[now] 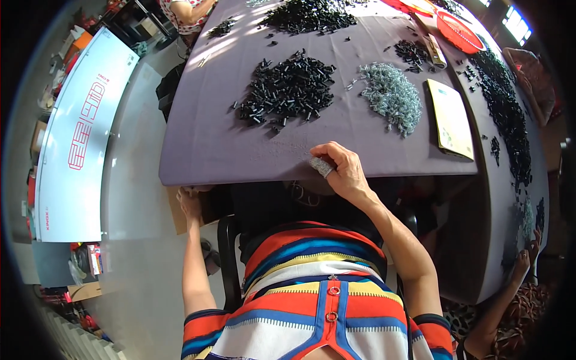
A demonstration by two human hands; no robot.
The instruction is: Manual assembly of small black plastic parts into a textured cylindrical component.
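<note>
My right hand [343, 171] rests at the table's near edge with its fingers curled toward the thumb, which has a grey wrapping [321, 166] round it. Whatever those fingers may pinch is too small to make out. Below the table's left front corner, my left hand [189, 203] is at a brown cardboard box [179, 217]; its fingers are partly hidden. A heap of short black tubular pieces [288, 90] lies ahead on the purple-grey cloth [204, 141]. To its right is a pile of small clear or silvery pieces [393, 98].
A yellow booklet or flat pack [450, 118] lies on the right of the table. More black pieces [309, 15] are heaped at the far end, near a red basket [459, 33]. Another person's hand [523, 259] works at the adjoining table. A white panel [81, 132] stands left.
</note>
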